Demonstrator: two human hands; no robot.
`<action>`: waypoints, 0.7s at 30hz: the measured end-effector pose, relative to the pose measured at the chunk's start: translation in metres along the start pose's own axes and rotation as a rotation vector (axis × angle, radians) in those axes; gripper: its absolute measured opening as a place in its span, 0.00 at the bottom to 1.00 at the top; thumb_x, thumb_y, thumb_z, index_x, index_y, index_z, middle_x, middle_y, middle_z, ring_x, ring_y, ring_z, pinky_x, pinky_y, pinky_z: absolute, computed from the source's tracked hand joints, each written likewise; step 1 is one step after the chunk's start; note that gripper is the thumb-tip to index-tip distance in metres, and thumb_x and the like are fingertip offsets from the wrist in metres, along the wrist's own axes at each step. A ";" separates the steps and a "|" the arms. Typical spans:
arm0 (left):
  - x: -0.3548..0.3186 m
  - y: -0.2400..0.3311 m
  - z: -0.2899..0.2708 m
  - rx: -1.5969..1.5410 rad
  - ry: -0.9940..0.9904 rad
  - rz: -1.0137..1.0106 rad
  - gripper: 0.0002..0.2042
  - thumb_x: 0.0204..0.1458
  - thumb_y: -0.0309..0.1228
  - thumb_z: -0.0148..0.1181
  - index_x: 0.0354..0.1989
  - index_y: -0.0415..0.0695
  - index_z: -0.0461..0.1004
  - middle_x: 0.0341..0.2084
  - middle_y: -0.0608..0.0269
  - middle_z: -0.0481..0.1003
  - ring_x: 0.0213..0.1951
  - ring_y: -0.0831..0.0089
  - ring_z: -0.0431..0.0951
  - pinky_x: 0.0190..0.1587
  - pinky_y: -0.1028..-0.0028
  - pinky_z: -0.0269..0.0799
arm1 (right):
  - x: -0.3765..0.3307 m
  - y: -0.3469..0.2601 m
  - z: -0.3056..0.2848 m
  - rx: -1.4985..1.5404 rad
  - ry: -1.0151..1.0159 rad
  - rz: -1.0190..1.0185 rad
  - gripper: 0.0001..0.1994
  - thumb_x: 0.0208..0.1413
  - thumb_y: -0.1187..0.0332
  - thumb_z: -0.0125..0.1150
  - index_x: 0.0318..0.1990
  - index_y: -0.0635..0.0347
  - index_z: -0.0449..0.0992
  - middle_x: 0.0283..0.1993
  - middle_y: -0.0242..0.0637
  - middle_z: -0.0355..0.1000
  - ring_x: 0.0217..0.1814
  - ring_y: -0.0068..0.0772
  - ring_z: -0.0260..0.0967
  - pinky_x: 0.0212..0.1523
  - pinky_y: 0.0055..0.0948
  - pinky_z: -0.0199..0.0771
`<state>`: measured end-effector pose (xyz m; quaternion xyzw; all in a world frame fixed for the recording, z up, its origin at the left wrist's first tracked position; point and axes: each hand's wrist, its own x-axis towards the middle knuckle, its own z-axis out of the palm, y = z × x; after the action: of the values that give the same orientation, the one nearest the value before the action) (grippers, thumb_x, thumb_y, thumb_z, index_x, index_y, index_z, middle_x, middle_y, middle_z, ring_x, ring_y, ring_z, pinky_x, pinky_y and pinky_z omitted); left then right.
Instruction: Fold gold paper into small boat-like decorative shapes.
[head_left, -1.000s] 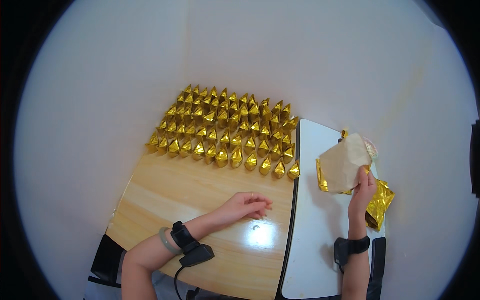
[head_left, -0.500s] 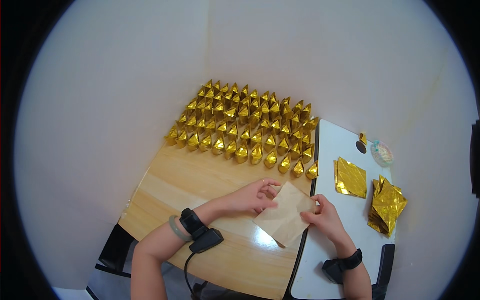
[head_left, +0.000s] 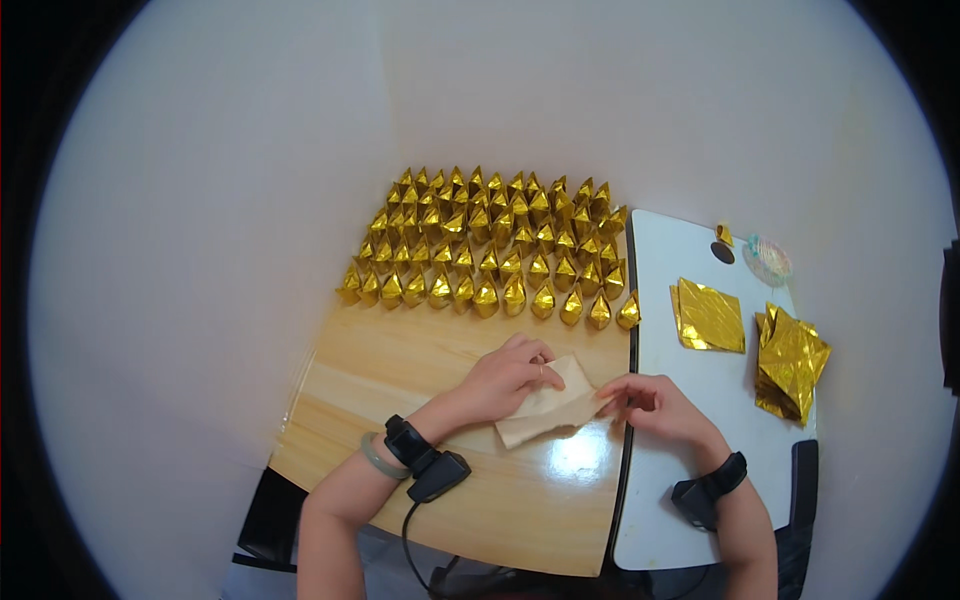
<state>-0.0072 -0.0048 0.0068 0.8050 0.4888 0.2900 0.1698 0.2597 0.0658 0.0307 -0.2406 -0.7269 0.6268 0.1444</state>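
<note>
At wooden table (head_left: pixel 390 365) | left hand (head_left: pixel 508 380): fingers curled | right hand (head_left: pixel 662 408): pinching paper (head_left: pixel 535 427)

I see a handcraft corner on my feed, home or workshop I cannot tell: plain pale walls (head_left: pixel 520 90) behind a wood-grain table (head_left: pixel 400 355) bearing rows of folded gold pieces (head_left: pixel 486 297), a white table (head_left: pixel 660 460) adjoining.

Soft, fairly even light leaves faint shadows. A white glare patch burns out on the wooden worktop (head_left: pixel 410 365), the gold foil shapes (head_left: pixel 488 262) glint, and the pale paper (head_left: pixel 543 405) is gently shaded. Fisheye distortion bows the worktop's edges, corners fall to black, and fine detail looks slightly soft.
</note>
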 end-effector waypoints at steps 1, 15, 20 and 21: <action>0.001 0.001 0.001 0.006 -0.016 0.001 0.17 0.44 0.18 0.53 0.38 0.56 0.80 0.42 0.65 0.70 0.46 0.64 0.68 0.46 0.68 0.68 | 0.000 0.000 0.002 -0.128 0.047 -0.052 0.21 0.45 0.81 0.51 0.49 0.60 0.74 0.39 0.33 0.74 0.35 0.21 0.72 0.39 0.21 0.72; 0.004 0.009 -0.008 -0.155 -0.067 -0.134 0.12 0.51 0.28 0.49 0.37 0.46 0.80 0.30 0.62 0.77 0.37 0.64 0.77 0.43 0.70 0.71 | 0.007 0.002 0.007 -0.706 0.090 -0.420 0.09 0.38 0.70 0.64 0.30 0.55 0.74 0.44 0.31 0.72 0.49 0.38 0.66 0.50 0.33 0.67; -0.002 0.001 -0.009 -0.553 -0.057 -0.284 0.17 0.57 0.39 0.48 0.49 0.46 0.75 0.32 0.62 0.80 0.38 0.69 0.78 0.45 0.72 0.71 | 0.010 0.011 0.011 -0.708 0.192 -0.335 0.11 0.47 0.63 0.66 0.34 0.57 0.74 0.38 0.34 0.71 0.43 0.36 0.68 0.42 0.31 0.69; -0.002 0.000 -0.009 -0.642 -0.012 -0.286 0.19 0.57 0.43 0.48 0.52 0.48 0.73 0.31 0.64 0.81 0.37 0.69 0.79 0.43 0.72 0.71 | 0.010 0.013 0.012 -0.693 0.254 -0.273 0.12 0.48 0.63 0.66 0.37 0.57 0.74 0.36 0.35 0.71 0.40 0.36 0.68 0.40 0.31 0.70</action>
<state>-0.0139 -0.0071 0.0131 0.6357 0.4794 0.3976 0.4560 0.2477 0.0625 0.0155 -0.2520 -0.8972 0.2843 0.2252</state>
